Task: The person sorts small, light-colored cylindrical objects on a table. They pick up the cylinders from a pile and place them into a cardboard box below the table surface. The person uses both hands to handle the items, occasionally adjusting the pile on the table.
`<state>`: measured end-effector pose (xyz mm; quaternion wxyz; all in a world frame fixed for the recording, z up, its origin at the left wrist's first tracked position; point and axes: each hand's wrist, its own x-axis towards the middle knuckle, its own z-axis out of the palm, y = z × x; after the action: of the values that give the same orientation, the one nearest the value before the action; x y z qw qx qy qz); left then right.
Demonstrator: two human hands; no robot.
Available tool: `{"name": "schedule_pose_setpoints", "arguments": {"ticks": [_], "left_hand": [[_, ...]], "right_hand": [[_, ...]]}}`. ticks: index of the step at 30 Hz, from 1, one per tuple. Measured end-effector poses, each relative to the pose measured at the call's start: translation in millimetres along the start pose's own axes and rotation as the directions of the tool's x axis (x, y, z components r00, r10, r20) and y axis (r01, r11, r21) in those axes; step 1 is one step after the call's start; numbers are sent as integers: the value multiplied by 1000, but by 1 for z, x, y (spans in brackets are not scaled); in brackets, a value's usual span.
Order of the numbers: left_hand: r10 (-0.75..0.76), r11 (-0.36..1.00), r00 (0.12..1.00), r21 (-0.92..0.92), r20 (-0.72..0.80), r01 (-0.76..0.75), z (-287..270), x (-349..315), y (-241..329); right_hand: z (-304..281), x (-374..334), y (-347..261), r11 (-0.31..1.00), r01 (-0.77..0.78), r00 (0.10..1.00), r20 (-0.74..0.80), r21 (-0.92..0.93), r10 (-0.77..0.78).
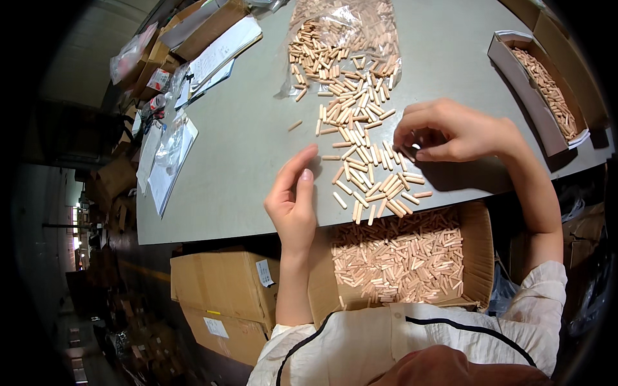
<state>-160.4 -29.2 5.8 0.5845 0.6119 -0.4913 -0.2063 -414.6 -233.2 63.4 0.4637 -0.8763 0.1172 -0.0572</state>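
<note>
Pale wooden dowels with rounded ends lie in a loose spread down the middle of the grey table. The spread runs from a clear plastic bag of dowels at the far side to the near edge. My left hand rests at the left of the spread, fingers stretched and thumb apart, with nothing in it. On the right, my right hand curls its fingers and thumb together over the spread's edge. What its fingertips hold, if anything, is hidden. Below the table edge stands an open cardboard box full of dowels.
A long narrow box of dowels stands at the far right. Papers, a clipboard and opened cartons lie along the left side. A closed carton stands left of the open box. One stray dowel lies apart.
</note>
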Motion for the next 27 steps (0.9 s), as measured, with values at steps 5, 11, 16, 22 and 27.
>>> {"name": "schedule_pose_setpoints", "arguments": {"ticks": [5, 11, 16, 22, 27], "left_hand": [[-51, 995, 999, -87, -13, 50, 3, -1, 4], [-58, 995, 998, -77, -3, 58, 3, 0, 7], [-28, 999, 1000, -41, 8, 28, 1, 0, 5], [-53, 992, 999, -114, -5, 52, 3, -1, 6], [-50, 996, 999, -79, -20, 49, 3, 0, 3]], "right_hand": [[19, 8, 3, 983, 180, 983, -15, -36, -181], [28, 11, 10, 922, 324, 945, 23, -213, -327], [29, 12, 9, 892, 376, 924, 30, -250, -381], [19, 5, 9, 987, 159, 962, -219, -35, -163], [5, 0, 13, 992, 5, 945, -324, -123, -45]]}}
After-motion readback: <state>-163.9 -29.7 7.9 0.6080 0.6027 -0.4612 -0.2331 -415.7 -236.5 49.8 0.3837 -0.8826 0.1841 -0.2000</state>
